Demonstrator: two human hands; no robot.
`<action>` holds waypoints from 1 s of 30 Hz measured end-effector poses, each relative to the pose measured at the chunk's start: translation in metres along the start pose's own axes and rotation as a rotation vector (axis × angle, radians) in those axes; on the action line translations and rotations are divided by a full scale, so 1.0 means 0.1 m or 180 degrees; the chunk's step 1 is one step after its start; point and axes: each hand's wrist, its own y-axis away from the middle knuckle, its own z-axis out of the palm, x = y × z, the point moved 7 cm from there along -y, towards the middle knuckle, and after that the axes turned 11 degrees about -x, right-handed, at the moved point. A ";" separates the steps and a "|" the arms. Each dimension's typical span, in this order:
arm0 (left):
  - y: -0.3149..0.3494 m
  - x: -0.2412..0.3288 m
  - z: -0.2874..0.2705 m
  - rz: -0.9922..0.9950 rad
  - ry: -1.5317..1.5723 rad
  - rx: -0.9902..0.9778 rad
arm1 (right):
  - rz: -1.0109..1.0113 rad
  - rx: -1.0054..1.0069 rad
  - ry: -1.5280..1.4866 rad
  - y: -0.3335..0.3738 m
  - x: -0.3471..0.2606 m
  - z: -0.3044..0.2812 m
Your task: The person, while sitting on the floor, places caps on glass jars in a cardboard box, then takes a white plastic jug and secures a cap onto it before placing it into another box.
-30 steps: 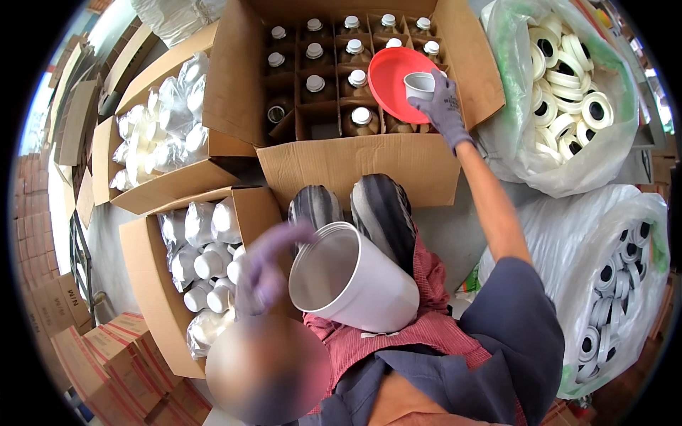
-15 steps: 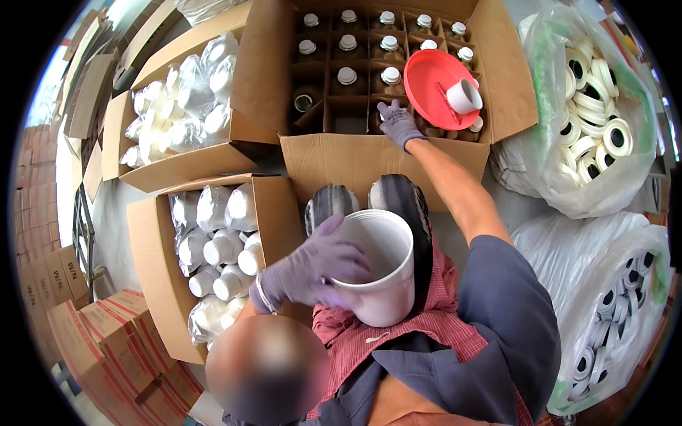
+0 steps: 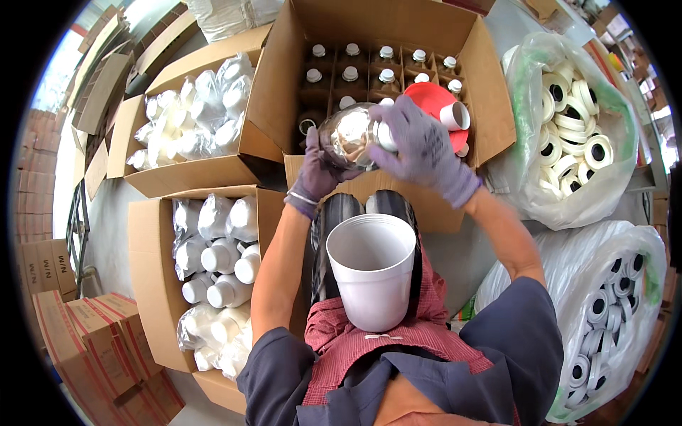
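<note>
Head view: left hand (image 3: 320, 167) gripped one shiny, rounded bottle (image 3: 348, 133). Right hand (image 3: 425, 148) curled at one white cap (image 3: 386, 136), grip unclear.

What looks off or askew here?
The white cup lies tipped sideways on the red dish, mouth facing right. The dish rests over capped bottles in the divided carton, which looks improvised. No spill visible.

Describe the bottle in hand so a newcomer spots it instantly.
Find the large open brown cardboard box at top centre. Over its near side, a grey-purple gloved left hand holds the shiny silver rounded bottle, with the gloved right hand at its white-capped end. It alone is held, tipped sideways; the white-capped bottles behind it stand upright in the box.
</note>
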 end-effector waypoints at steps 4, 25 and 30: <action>0.07 0.38 0.49 0.0901 -0.0199 0.0017 | -0.0430 0.0551 -0.0286 0.51 -0.28 -0.12; 3.14 -0.93 0.51 0.0654 -0.4818 0.1756 | 0.0004 -0.0352 -0.3135 1.86 -1.36 0.36; 2.94 -0.96 0.41 0.0353 -0.4073 0.0925 | -0.1727 -0.0322 -0.3094 1.07 -1.46 -0.08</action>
